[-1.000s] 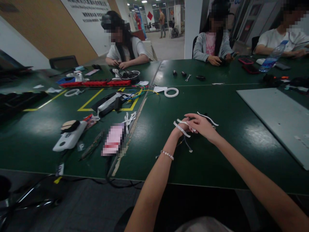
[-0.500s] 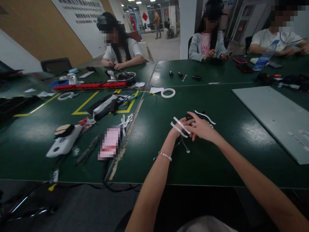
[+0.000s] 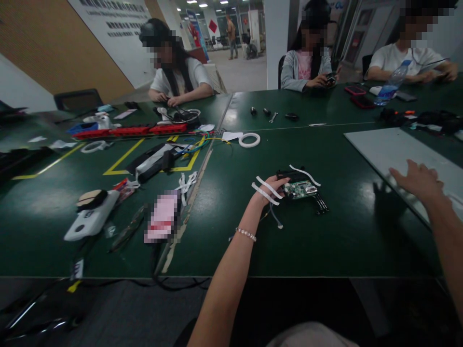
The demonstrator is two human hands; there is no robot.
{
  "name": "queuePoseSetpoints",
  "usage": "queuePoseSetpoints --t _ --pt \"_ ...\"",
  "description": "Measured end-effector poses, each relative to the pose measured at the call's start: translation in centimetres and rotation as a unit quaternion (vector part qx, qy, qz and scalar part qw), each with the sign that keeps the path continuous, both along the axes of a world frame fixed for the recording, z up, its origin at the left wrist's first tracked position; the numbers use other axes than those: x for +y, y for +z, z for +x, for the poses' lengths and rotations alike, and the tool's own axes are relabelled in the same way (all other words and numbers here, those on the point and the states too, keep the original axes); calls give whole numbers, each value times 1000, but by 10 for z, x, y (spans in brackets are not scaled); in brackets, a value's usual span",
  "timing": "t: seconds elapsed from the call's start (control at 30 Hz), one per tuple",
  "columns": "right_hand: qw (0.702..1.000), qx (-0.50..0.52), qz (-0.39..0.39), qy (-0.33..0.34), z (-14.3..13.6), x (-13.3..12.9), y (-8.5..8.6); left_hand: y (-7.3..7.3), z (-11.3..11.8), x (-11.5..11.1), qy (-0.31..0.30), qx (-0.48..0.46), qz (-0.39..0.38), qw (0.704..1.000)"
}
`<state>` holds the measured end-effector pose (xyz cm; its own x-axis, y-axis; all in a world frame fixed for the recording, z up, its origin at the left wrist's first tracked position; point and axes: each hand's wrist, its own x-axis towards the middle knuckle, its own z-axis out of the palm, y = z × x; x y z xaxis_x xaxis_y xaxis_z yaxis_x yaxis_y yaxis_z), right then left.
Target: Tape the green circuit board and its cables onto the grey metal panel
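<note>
Two strips of white tape [image 3: 267,190] lie across the back of my left hand [image 3: 264,193]. Its fingers are closed on the left end of a green circuit board [image 3: 299,190] with black parts around it, low over the green table. Another white tape strip [image 3: 306,175] sticks out along the board's far side. Black pin-like parts [image 3: 321,205] stand at its near right, and a grey cable [image 3: 278,219] hangs below my left hand. Far to the right, my right hand [image 3: 421,183] is open, fingers spread, holding nothing, above the edge of a light grey panel [image 3: 390,144].
A roll of white tape [image 3: 249,140] lies beyond the board, and a small wrench [image 3: 274,117] farther back. To the left are a pink-screened phone [image 3: 162,217], a white device [image 3: 90,219] and red strips [image 3: 133,130]. A water bottle [image 3: 392,84] stands near people seated opposite.
My right hand has let go at the circuit board and swung right, over the grey panel, its fingers spreading. The board now shows plainly. My left hand stays on it.
</note>
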<state>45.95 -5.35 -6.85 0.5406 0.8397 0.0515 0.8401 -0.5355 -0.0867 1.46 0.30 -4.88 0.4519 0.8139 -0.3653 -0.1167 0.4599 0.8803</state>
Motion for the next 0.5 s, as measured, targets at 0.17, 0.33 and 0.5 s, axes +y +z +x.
queuePoseSetpoints --t 0.17,0.33,0.5 --pt "997 66 -11 -24 14 -17 -37 7 1 -3 11 14 -10 1000" --pt "999 10 39 -1 -5 -26 -40 12 2 -5 21 2 -11 1000" --pt "998 -26 27 44 -10 -32 -35 20 2 -7 24 -9 -5 1000"
